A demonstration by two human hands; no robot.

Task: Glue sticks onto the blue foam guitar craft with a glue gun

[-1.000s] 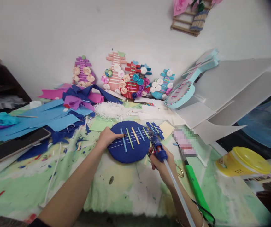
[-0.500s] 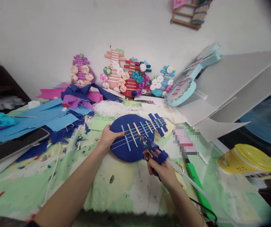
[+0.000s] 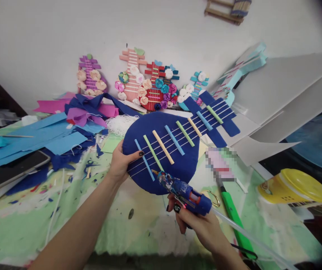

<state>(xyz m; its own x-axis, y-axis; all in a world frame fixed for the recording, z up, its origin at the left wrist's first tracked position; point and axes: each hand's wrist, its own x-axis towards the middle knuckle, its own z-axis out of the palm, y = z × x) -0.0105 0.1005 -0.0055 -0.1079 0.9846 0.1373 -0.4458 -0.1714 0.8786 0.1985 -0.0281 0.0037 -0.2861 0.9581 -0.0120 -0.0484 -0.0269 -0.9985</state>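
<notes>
A dark blue paper-covered craft instrument, shaped like a small lute [image 3: 187,168], is tilted up toward me, its neck pointing to the upper right. White strings run along it, crossed by several blue, green and peach strips. My left hand [image 3: 120,163] grips the round body's left edge, thumb on the front and fingers hidden behind. Wrapped round the handle of a blue hot glue gun [image 3: 184,189] is my right hand [image 3: 194,221]. The gun's nozzle is close to the lower ends of the left blue and green strips; I cannot tell if it touches. A long clear glue stick [image 3: 247,232] trails from its back.
Flower-trimmed craft instruments [image 3: 155,86] lean against the wall. Coloured paper [image 3: 51,127], white string [image 3: 120,125] and a phone [image 3: 17,168] lie left. A green-handled cutter [image 3: 235,213], gold scissor handles [image 3: 214,197] and a yellow-lidded tub [image 3: 292,185] are right. White boards [image 3: 284,93] stand behind.
The blue lute has been raised and tipped toward the camera, so it looks larger. The glue gun has shifted from the middle strips to the lower ends of the left ones.
</notes>
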